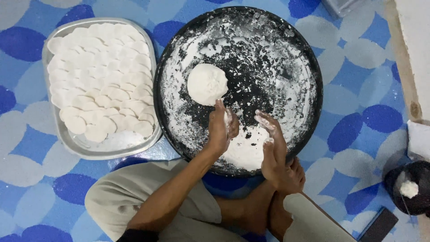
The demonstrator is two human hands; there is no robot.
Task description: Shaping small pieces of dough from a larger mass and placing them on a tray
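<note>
Two floured hands (left [221, 127], right [273, 143]), one dough ball [207, 84], one round tray [309, 67]

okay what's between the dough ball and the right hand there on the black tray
Only floured tray: the head view shows patchy white flour on black between the dough ball and the right hand. The left hand sits just beside that stretch, its fingertips at the ball.

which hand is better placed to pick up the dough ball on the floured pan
Probably the left hand: its fingertips reach almost to the dough ball on the round black pan. The right hand sits lower, over the flour pile.
</note>
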